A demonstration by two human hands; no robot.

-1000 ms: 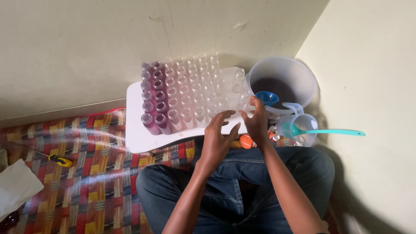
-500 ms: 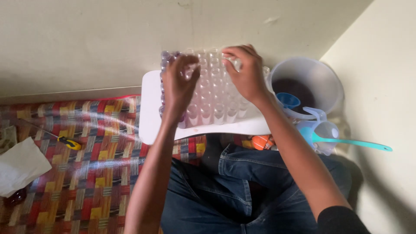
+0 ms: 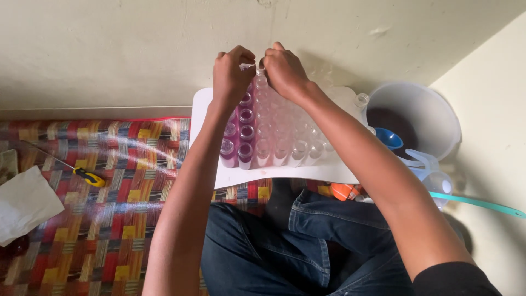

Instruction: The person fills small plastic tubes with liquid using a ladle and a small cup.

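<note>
Both hands worked at the far edge of the white tray (image 3: 208,104), against the wall. Left hand (image 3: 232,74) and right hand (image 3: 284,70) were each pinched on the same small clear vial (image 3: 253,68), fingers curled around its top; whether a cap was involved could not be told. Two left-hand columns of vials held purple liquid (image 3: 245,133); the remaining clear vials (image 3: 290,142) stood empty, so by my judgement most of the filling was left to do. A grey bucket (image 3: 438,118) with dark liquid and a blue funnel (image 3: 390,138) sat just right of the tray. A yellow-handled screwdriver (image 3: 87,176) lay on the patterned mat (image 3: 109,219), well apart.
</note>
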